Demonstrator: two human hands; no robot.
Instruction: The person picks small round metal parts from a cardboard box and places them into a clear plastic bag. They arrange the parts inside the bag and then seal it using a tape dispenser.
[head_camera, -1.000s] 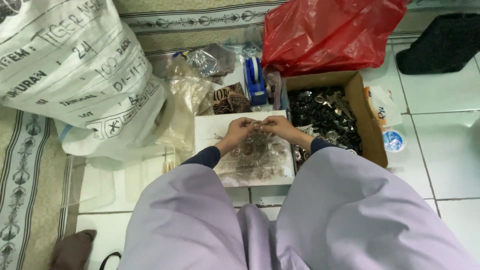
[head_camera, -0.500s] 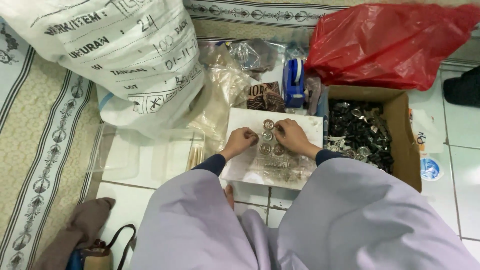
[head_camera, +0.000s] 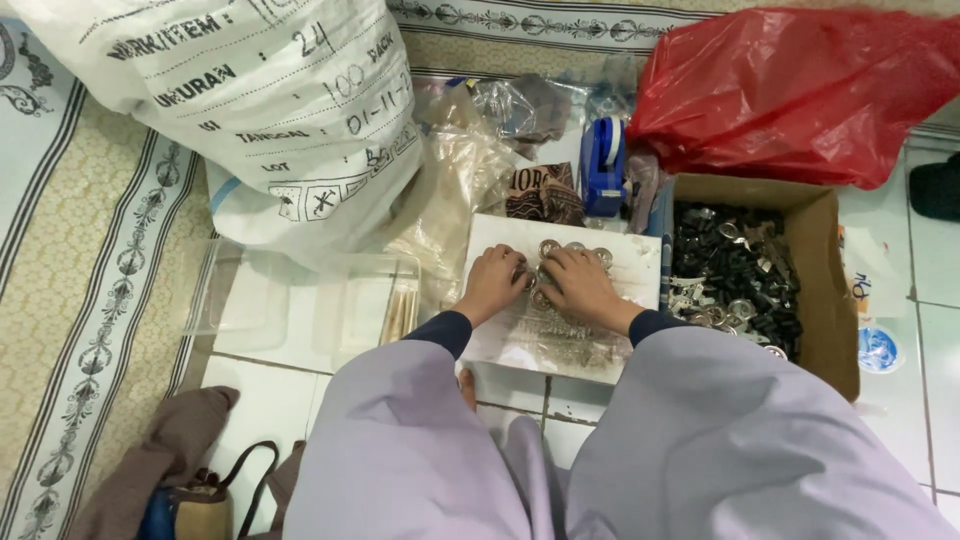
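hands closer together | 2 hands | 1 white board

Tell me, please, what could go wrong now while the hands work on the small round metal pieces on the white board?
1. The round metal pieces lie loose near the far edge of the white board; a push from the left hand or right hand might roll some off.
2. The cardboard box full of small parts touches the knee; a leg shift could tip it.
3. The big white sack leans close and might slump onto the board.
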